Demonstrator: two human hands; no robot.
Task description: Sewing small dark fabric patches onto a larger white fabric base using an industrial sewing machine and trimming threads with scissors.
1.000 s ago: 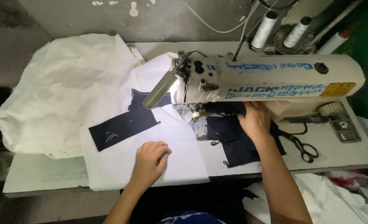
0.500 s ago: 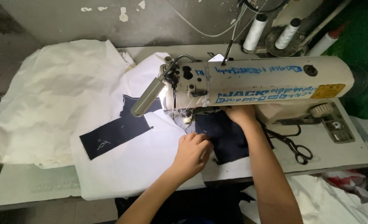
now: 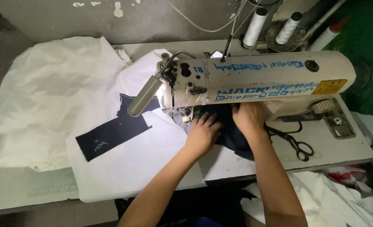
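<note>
three white thread spools (image 3: 254, 27), one cream sewing machine (image 3: 262, 77), one pair of black scissors (image 3: 293, 143), two hands (image 3: 203, 132).

I observe two bare forearms, no sleeves in view; left hand (image 3: 204, 133) and right hand (image 3: 248, 117) carry no gloves, rings or wristwear that I can make out.

Left hand (image 3: 204, 132) and right hand (image 3: 248, 117) lie flat, side by side.
</note>
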